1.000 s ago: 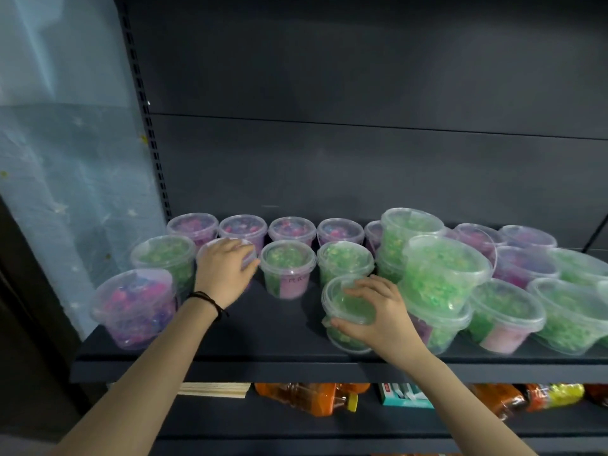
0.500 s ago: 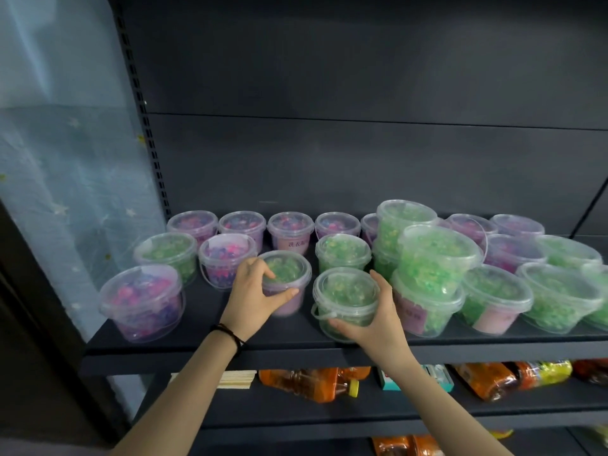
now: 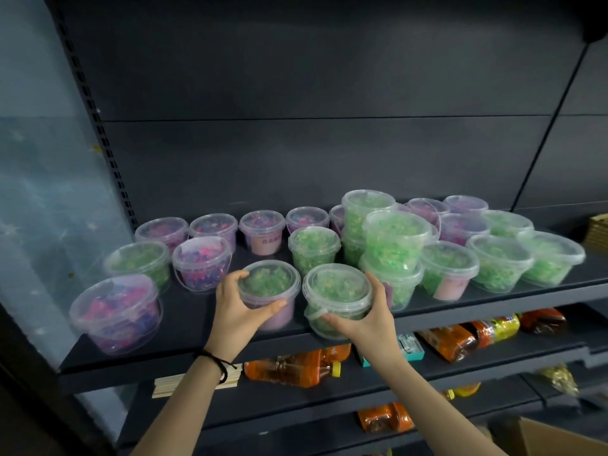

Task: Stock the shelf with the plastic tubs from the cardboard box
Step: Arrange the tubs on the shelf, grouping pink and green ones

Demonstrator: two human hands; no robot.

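Note:
Several clear plastic tubs with green or pink-purple filling stand on the dark shelf. My left hand grips a green tub with a pink label near the shelf's front edge. My right hand holds another green tub just to its right, at the shelf's front edge. Right of that, two green tubs are stacked. A corner of the cardboard box shows at the bottom right.
A pink-filled tub sits at the front left. The lower shelves hold orange bottles, a pile of wooden sticks and snack bags. A translucent sheet hangs on the left.
My left hand left the pink-purple tub in the second row and took hold of the green labelled tub, which now stands nearer the front. My right hand set its tub upright.

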